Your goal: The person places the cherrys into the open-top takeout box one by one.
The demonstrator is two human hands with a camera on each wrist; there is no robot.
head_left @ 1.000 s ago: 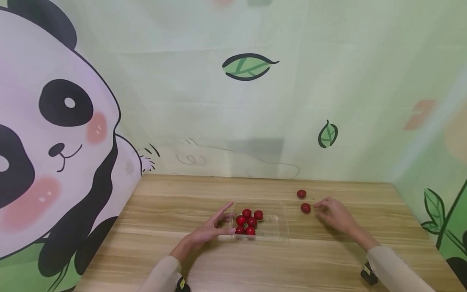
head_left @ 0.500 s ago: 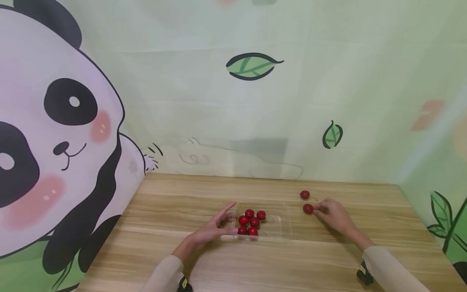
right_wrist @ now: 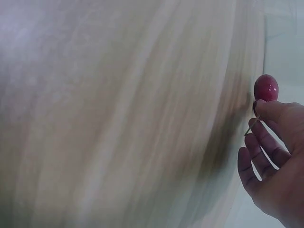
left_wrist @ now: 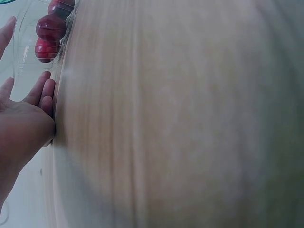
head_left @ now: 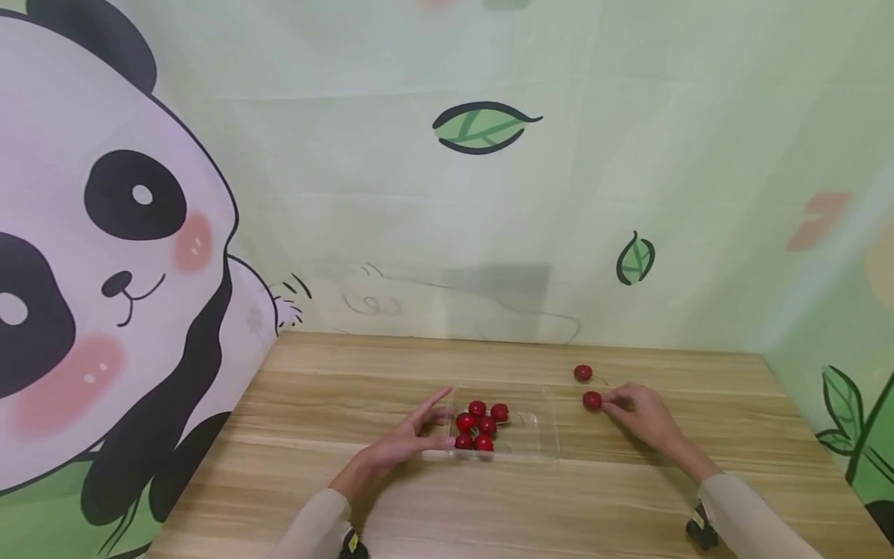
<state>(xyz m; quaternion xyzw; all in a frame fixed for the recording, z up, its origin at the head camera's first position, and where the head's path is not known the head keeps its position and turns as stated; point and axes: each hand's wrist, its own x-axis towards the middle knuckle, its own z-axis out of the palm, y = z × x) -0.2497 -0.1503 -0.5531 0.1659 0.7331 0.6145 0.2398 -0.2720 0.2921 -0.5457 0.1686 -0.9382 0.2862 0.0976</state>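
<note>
In the head view my left hand [head_left: 401,444] rests at the left end of a clear plastic box [head_left: 534,446], its fingers and thumb spread along that end. Several red cherries [head_left: 486,425] sit in the box's left part, and some of them [left_wrist: 51,27] show through its wall in the left wrist view. My right hand [head_left: 646,417] pinches a cherry [head_left: 592,401] by its stem between thumb and forefinger. The right wrist view shows the stem [right_wrist: 251,126] coming out behind the pinch, with the cherry just beyond the fingertips. Another cherry [head_left: 583,373], with a thin stem, lies just behind it.
A wood-grain table [head_left: 419,512] lies under everything. Behind it hangs a pale green cloth backdrop [head_left: 349,155] printed with a panda [head_left: 133,310] and leaves. The cloth also covers the right side. Small dark devices are strapped to both wrists.
My right hand has come up to the nearer cherry and now pinches its stem; the cherry has shifted very slightly to the right. The left hand and the box have stayed put.
</note>
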